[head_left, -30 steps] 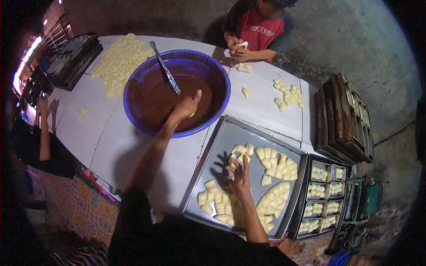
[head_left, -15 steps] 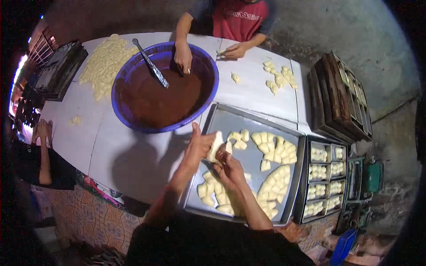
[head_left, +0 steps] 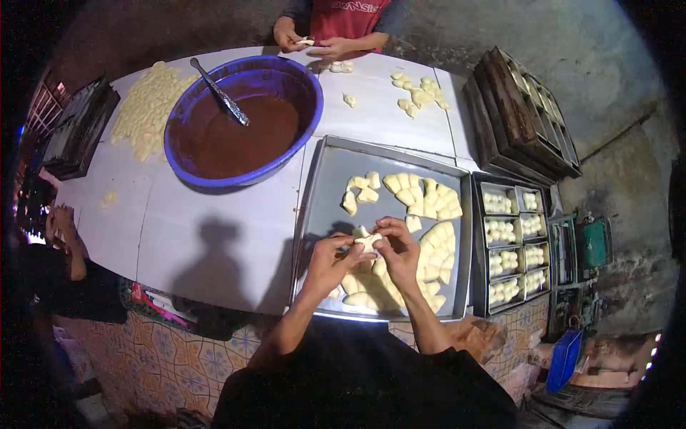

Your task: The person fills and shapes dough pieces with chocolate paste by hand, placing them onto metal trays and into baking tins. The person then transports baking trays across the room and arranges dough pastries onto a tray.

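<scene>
Above the grey metal tray point(head_left: 314, 179), a small piece of pale dough point(head_left: 367, 241) is pinched between the fingers of my left hand point(head_left: 330, 263) and my right hand point(head_left: 401, 257). Its edges are drawn up toward the fingertips, and no brown filling shows on it. Beneath my hands lie many cut dough pieces point(head_left: 437, 247), some joined in slabs and partly hidden by my wrists. A few loose dough pieces point(head_left: 366, 194) sit farther back in the tray. To the far left of the tray stands a blue basin point(head_left: 314, 121) of brown filling point(head_left: 236, 136) with a metal spoon-like tool point(head_left: 221, 93) in it.
Right of the tray, a black compartmented pan point(head_left: 477, 243) holds rows of dough. Stacked wooden-looking moulds point(head_left: 500, 121) stand behind it. A heap of dough pieces point(head_left: 148, 107) lies left of the basin. Across the table, a person in red point(head_left: 350, 28) handles dough; another person's hands point(head_left: 64, 225) show at far left.
My right fingers have put the brown filling to the dough, and both hands now pinch it closed. The person opposite has drawn a hand out of the basin. My view has shifted.
</scene>
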`<action>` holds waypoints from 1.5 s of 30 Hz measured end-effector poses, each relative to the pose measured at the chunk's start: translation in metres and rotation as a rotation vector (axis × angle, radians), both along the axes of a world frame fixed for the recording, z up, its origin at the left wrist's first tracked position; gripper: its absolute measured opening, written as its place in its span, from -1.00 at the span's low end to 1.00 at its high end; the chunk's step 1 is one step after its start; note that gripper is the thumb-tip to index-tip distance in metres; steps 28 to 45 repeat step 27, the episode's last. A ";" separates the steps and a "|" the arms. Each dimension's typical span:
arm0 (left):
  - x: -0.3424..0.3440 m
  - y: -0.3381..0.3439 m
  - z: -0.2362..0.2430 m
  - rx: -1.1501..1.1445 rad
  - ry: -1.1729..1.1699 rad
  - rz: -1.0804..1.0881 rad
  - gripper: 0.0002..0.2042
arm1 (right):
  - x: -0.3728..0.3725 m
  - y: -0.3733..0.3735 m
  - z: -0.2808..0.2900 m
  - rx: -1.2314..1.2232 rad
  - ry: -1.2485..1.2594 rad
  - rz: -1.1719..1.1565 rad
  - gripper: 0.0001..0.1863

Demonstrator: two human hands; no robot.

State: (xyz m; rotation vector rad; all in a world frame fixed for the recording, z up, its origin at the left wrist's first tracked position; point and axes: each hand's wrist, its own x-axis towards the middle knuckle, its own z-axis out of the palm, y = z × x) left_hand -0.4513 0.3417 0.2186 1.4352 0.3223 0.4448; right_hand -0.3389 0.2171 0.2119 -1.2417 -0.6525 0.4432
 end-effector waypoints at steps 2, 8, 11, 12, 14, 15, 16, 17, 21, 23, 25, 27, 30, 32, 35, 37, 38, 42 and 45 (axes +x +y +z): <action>0.001 -0.004 -0.003 -0.113 0.099 -0.034 -0.76 | -0.003 -0.004 0.016 -0.070 -0.247 0.053 -0.78; 0.012 -0.031 -0.022 0.077 0.036 0.076 -0.42 | -0.018 -0.029 -0.011 -0.416 0.076 -0.116 -0.79; 0.008 -0.037 -0.018 0.128 -0.033 0.043 -0.39 | -0.010 -0.035 -0.028 -0.389 0.077 -0.032 -0.64; 0.008 -0.038 -0.021 0.102 -0.062 -0.023 -0.34 | -0.005 -0.039 -0.032 -0.358 0.060 0.055 -0.59; 0.009 -0.034 -0.029 -0.053 -0.089 -0.125 -0.23 | 0.009 -0.047 -0.020 -0.379 0.774 0.614 -0.52; 0.007 -0.036 -0.032 -0.104 -0.137 -0.069 -0.22 | 0.009 -0.044 -0.017 -0.409 0.569 0.568 -0.52; 0.009 -0.038 -0.028 -0.154 -0.187 -0.027 -0.22 | 0.011 -0.044 -0.016 -0.432 0.364 0.506 -0.51; 0.012 -0.035 -0.026 -0.107 -0.193 0.011 -0.23 | 0.020 -0.042 -0.022 -0.451 0.185 0.368 -0.57; 0.014 -0.015 -0.031 -0.131 -0.073 0.203 -0.38 | 0.070 -0.017 -0.058 -0.532 0.094 0.083 -0.60; 0.014 -0.003 -0.029 -0.199 0.020 0.252 -0.55 | 0.086 -0.016 -0.083 -0.466 0.162 0.234 -0.50; 0.010 0.007 -0.032 -0.168 0.043 0.255 -0.60 | 0.090 -0.028 -0.094 -0.438 -0.028 0.150 -0.49; 0.004 0.012 -0.037 -0.138 0.071 0.260 -0.65 | 0.095 -0.032 -0.110 -0.507 -0.120 0.209 -0.42; 0.004 0.012 -0.037 -0.138 0.071 0.260 -0.65 | 0.095 -0.032 -0.110 -0.507 -0.120 0.209 -0.42; 0.004 0.012 -0.037 -0.138 0.071 0.260 -0.65 | 0.095 -0.032 -0.110 -0.507 -0.120 0.209 -0.42; 0.004 0.012 -0.037 -0.138 0.071 0.260 -0.65 | 0.095 -0.032 -0.110 -0.507 -0.120 0.209 -0.42; 0.004 0.012 -0.037 -0.138 0.071 0.260 -0.65 | 0.095 -0.032 -0.110 -0.507 -0.120 0.209 -0.42; 0.004 0.012 -0.037 -0.138 0.071 0.260 -0.65 | 0.095 -0.032 -0.110 -0.507 -0.120 0.209 -0.42; 0.004 0.012 -0.037 -0.138 0.071 0.260 -0.65 | 0.095 -0.032 -0.110 -0.507 -0.120 0.209 -0.42; 0.004 0.012 -0.037 -0.138 0.071 0.260 -0.65 | 0.095 -0.032 -0.110 -0.507 -0.120 0.209 -0.42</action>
